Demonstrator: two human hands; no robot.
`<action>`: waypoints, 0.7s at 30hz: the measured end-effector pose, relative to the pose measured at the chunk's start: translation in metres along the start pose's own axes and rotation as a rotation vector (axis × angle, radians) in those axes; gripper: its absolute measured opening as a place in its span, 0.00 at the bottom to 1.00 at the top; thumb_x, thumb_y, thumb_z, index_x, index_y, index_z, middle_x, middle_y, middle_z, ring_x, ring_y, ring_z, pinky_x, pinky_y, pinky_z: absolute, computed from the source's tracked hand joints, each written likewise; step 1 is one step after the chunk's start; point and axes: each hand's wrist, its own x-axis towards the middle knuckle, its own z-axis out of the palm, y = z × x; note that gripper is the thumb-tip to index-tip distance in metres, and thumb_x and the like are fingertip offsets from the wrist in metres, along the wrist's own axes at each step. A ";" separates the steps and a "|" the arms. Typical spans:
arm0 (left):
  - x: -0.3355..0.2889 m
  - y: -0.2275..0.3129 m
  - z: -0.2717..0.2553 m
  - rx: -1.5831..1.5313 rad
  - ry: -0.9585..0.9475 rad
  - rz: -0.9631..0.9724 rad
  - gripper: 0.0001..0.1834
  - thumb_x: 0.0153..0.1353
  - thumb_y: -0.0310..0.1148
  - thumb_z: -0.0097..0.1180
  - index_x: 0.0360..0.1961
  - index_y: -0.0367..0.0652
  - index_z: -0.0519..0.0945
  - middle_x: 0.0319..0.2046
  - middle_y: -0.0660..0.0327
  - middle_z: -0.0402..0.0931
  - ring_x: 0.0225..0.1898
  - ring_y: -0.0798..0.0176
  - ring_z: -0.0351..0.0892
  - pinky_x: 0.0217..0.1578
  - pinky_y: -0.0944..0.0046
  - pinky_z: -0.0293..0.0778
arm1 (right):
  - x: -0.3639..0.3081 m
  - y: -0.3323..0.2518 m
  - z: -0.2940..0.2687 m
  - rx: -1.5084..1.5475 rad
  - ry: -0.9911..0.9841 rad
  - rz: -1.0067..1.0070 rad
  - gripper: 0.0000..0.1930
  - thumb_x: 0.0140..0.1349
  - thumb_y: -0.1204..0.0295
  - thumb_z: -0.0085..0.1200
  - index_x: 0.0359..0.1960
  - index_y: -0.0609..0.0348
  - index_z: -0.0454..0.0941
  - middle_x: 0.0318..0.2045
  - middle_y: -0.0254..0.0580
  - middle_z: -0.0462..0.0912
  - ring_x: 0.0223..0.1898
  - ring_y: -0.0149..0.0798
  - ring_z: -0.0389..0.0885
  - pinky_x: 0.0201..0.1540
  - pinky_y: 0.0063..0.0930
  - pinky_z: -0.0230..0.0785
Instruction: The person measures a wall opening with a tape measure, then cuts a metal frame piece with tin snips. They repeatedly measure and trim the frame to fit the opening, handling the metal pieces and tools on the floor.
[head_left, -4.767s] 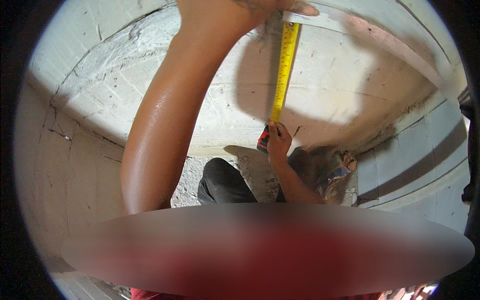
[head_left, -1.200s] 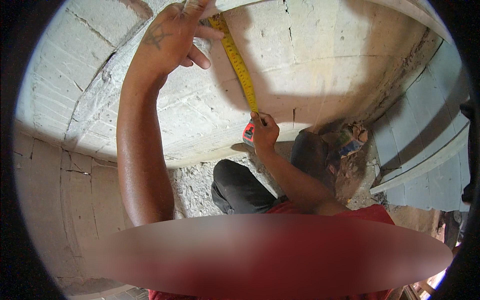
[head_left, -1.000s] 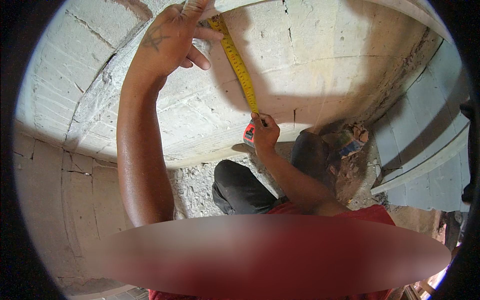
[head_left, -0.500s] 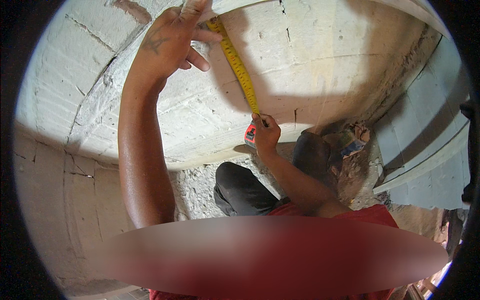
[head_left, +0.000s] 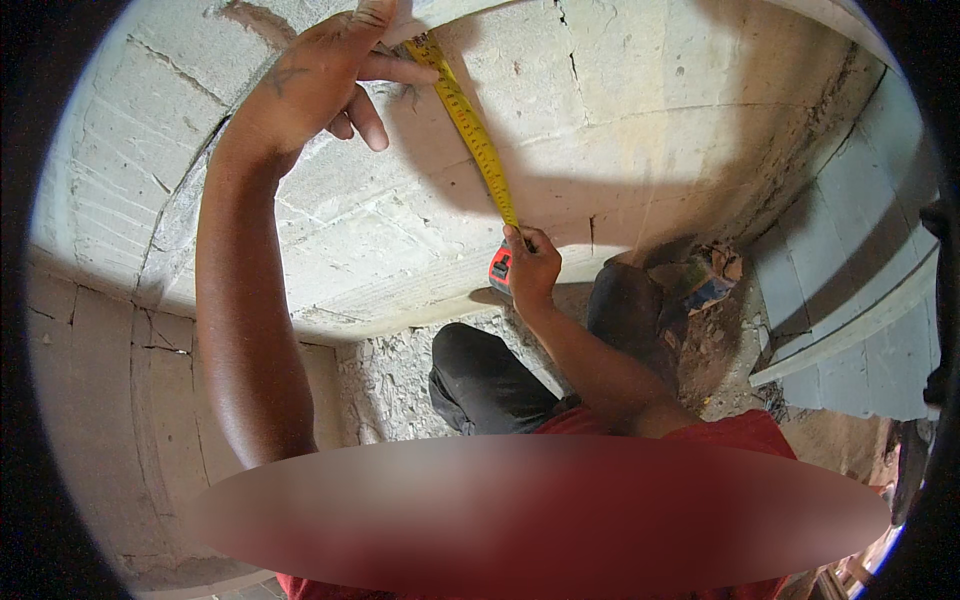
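A yellow tape measure blade (head_left: 470, 130) runs down the pale wall (head_left: 640, 130), its upper end meeting a light ledge (head_left: 450, 14). At the lower end, my right hand (head_left: 533, 265) is closed around the red and black tape measure case (head_left: 500, 268), thumb near where the blade comes out. My left hand (head_left: 325, 80) is up by the ledge, fingers apart. Its index finger stretches to the blade near the top, and the thumb lies at the ledge. The other fingers hang loosely below. Whether the index finger presses the blade is hard to make out.
My bent knees (head_left: 485, 365) in dark trousers are close to the wall's foot. Rough broken concrete (head_left: 385, 385) lies beside them. Grey panels (head_left: 850, 250) stand on the right, with a crumpled packet (head_left: 715, 275) on the ground nearby. Another cracked wall (head_left: 100, 400) is on the left.
My left hand and forearm have shifted left, with the index fingertip still at the blade. The right hand and the tape measure case have hardly moved.
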 end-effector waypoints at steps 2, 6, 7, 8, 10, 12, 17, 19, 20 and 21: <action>0.000 0.000 -0.001 0.008 -0.013 0.001 0.43 0.64 0.69 0.28 0.58 0.40 0.69 0.37 0.56 0.85 0.16 0.71 0.73 0.16 0.73 0.64 | 0.000 0.000 0.001 -0.041 0.031 -0.020 0.09 0.59 0.71 0.63 0.28 0.65 0.80 0.20 0.32 0.76 0.24 0.23 0.69 0.28 0.21 0.63; 0.000 0.000 -0.001 0.028 0.005 0.004 0.43 0.64 0.70 0.28 0.57 0.40 0.70 0.37 0.56 0.85 0.16 0.71 0.74 0.15 0.73 0.64 | 0.000 0.001 0.001 0.022 0.015 0.074 0.09 0.57 0.71 0.63 0.29 0.65 0.81 0.24 0.38 0.81 0.26 0.28 0.74 0.32 0.26 0.68; 0.000 0.000 0.000 0.030 0.007 0.002 0.43 0.64 0.70 0.28 0.56 0.40 0.70 0.37 0.56 0.85 0.16 0.71 0.74 0.15 0.73 0.64 | 0.000 0.001 0.001 0.003 0.008 0.097 0.09 0.57 0.71 0.63 0.29 0.65 0.81 0.24 0.39 0.81 0.26 0.29 0.74 0.32 0.26 0.68; 0.000 -0.001 0.000 0.030 0.010 0.010 0.43 0.64 0.70 0.28 0.56 0.40 0.70 0.37 0.56 0.85 0.16 0.71 0.74 0.15 0.73 0.64 | 0.000 0.001 0.000 -0.022 0.009 0.119 0.09 0.57 0.71 0.63 0.29 0.65 0.81 0.24 0.39 0.81 0.26 0.29 0.74 0.32 0.27 0.68; 0.000 -0.001 -0.001 0.029 0.014 0.029 0.43 0.64 0.70 0.29 0.56 0.39 0.70 0.37 0.56 0.85 0.16 0.71 0.74 0.15 0.73 0.63 | 0.000 0.001 0.000 -0.016 0.012 0.102 0.09 0.57 0.71 0.63 0.29 0.65 0.81 0.24 0.39 0.81 0.26 0.29 0.75 0.32 0.27 0.68; 0.000 -0.001 -0.001 0.023 -0.001 0.032 0.44 0.63 0.71 0.29 0.56 0.39 0.70 0.37 0.56 0.85 0.17 0.72 0.75 0.15 0.74 0.64 | 0.001 0.002 0.000 -0.021 0.012 0.072 0.09 0.57 0.71 0.63 0.29 0.65 0.81 0.24 0.39 0.81 0.26 0.29 0.74 0.32 0.26 0.68; 0.000 -0.001 -0.002 0.003 -0.011 0.044 0.44 0.63 0.71 0.29 0.56 0.39 0.70 0.37 0.56 0.85 0.17 0.72 0.75 0.15 0.74 0.64 | 0.001 0.003 -0.001 -0.055 -0.006 0.060 0.08 0.58 0.71 0.62 0.30 0.65 0.80 0.24 0.39 0.81 0.25 0.29 0.74 0.32 0.26 0.68; 0.000 -0.002 -0.001 0.002 0.004 0.035 0.44 0.63 0.71 0.30 0.56 0.39 0.70 0.37 0.55 0.85 0.16 0.72 0.74 0.15 0.74 0.63 | 0.001 0.002 -0.002 -0.021 -0.011 0.059 0.08 0.58 0.71 0.62 0.29 0.65 0.80 0.24 0.39 0.81 0.25 0.29 0.74 0.32 0.26 0.67; -0.001 -0.002 0.000 0.005 0.009 0.038 0.44 0.63 0.71 0.30 0.57 0.39 0.70 0.37 0.56 0.85 0.16 0.72 0.74 0.15 0.74 0.63 | 0.001 0.001 -0.002 -0.007 -0.012 0.059 0.08 0.58 0.71 0.62 0.29 0.65 0.80 0.24 0.39 0.80 0.25 0.29 0.74 0.31 0.26 0.67; -0.001 -0.003 0.000 0.008 0.013 0.040 0.44 0.63 0.70 0.30 0.57 0.39 0.70 0.37 0.56 0.85 0.16 0.72 0.74 0.15 0.74 0.63 | 0.001 0.001 -0.002 -0.002 -0.019 0.058 0.09 0.58 0.71 0.62 0.29 0.65 0.80 0.23 0.39 0.80 0.25 0.29 0.74 0.31 0.26 0.67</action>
